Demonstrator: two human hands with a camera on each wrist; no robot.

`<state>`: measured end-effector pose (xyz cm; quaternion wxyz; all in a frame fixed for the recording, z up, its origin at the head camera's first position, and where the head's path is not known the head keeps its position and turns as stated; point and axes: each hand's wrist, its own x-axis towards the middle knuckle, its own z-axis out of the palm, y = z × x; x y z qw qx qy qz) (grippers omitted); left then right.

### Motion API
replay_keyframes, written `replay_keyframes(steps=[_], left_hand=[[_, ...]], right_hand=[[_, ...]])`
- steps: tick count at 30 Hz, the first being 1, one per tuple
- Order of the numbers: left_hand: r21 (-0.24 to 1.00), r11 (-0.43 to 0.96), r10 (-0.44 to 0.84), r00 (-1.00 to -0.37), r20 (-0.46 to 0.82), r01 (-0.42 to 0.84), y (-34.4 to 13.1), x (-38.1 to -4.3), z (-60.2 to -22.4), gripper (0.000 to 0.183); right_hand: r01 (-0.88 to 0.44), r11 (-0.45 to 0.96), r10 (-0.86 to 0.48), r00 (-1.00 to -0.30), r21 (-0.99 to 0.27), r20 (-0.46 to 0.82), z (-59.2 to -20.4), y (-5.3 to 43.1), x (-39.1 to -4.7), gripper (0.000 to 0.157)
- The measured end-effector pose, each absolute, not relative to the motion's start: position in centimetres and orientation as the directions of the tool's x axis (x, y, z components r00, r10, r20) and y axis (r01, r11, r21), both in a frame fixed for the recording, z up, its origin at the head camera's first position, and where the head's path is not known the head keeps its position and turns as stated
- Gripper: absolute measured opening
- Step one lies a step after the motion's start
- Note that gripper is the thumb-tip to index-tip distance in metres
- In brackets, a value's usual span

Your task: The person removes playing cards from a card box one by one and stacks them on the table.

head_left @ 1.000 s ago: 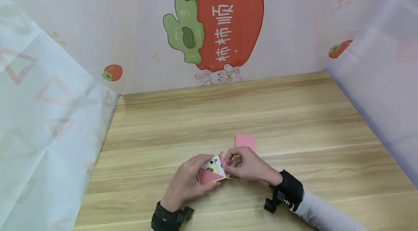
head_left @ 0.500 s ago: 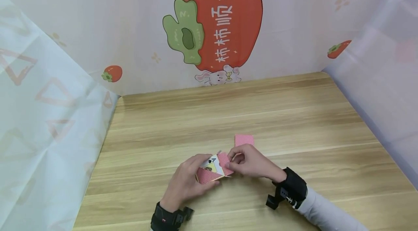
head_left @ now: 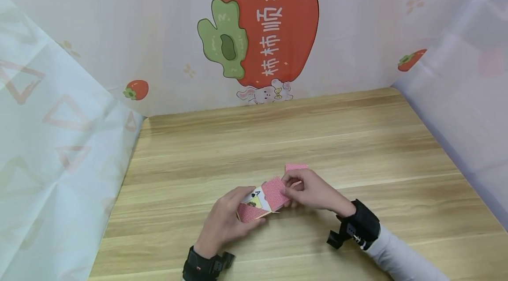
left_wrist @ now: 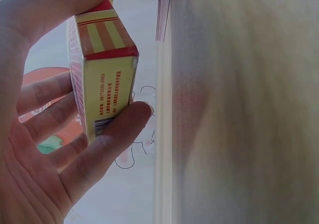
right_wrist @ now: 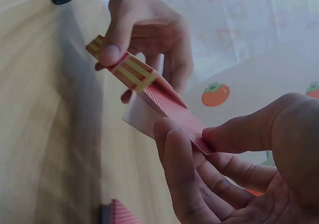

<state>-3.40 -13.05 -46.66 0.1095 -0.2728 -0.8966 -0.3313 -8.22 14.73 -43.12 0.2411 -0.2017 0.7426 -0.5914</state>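
Note:
My left hand [head_left: 227, 217] grips a playing card box [head_left: 251, 214], its thumb along the near side and fingers over the far side. Yellow and red stripes and small print cover its narrow sides in the left wrist view, and an ace is printed on its face. From the open end sticks a stack of red-backed playing cards [head_left: 274, 189], about half out and slanting towards the right. My right hand [head_left: 311, 189] pinches the outer end of these cards between thumb and fingers. A white flap [right_wrist: 139, 115] of the box stands out beside the cards in the right wrist view.
Behind my right hand, a red-patterned stack [head_left: 295, 166] lies on the wooden table [head_left: 190, 153], partly covered by the hand. White sheets [head_left: 170, 43] with fruit drawings hang at the back and both sides.
My right hand has moved right and slightly away, drawing the playing cards further out of the box. The left hand stays almost in place. More of the stack behind is now covered.

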Motion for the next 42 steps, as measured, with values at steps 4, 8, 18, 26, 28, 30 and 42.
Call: replay_keyframes(steps=[4,8,18,26,28,30,42], left_hand=[[0.533,0.633,0.41,-0.827,0.384,0.561,-13.1,-3.3,-46.7,0.073],[0.54,0.633,0.407,-0.832,0.376,0.554,-13.1,-3.3,-46.7,0.072],[0.54,0.628,0.416,-0.828,0.377,0.561,-13.1,-3.3,-46.8,0.072],[0.545,0.639,0.408,-0.84,0.359,0.543,-13.1,-3.2,-46.7,0.072],[0.546,0.639,0.41,-0.841,0.354,0.542,-13.1,-3.2,-46.7,0.072],[0.547,0.639,0.411,-0.841,0.35,0.54,-13.1,-3.2,-46.7,0.072],[0.53,0.637,0.416,-0.828,0.376,0.56,-12.9,-3.5,-46.9,0.073]], right_hand=[[0.008,0.209,-0.568,-0.813,-0.978,-0.128,-42.6,15.4,-8.7,0.019],[0.009,0.22,-0.541,-0.831,-0.975,-0.13,-42.2,16.1,-9.2,0.023],[-0.084,0.242,-0.442,-0.896,-0.967,-0.032,-41.6,17.7,-10.2,0.015],[-0.085,0.248,-0.358,-0.934,-0.965,-0.01,-41.5,18.4,-10.7,0.018],[-0.091,0.242,-0.349,-0.937,-0.966,0.0,-41.5,18.5,-10.8,0.02],[-0.092,0.235,-0.338,-0.941,-0.968,0.007,-41.6,18.6,-10.9,0.023],[-0.107,0.224,-0.295,-0.955,-0.969,0.037,-41.5,19.5,-11.7,0.024]])
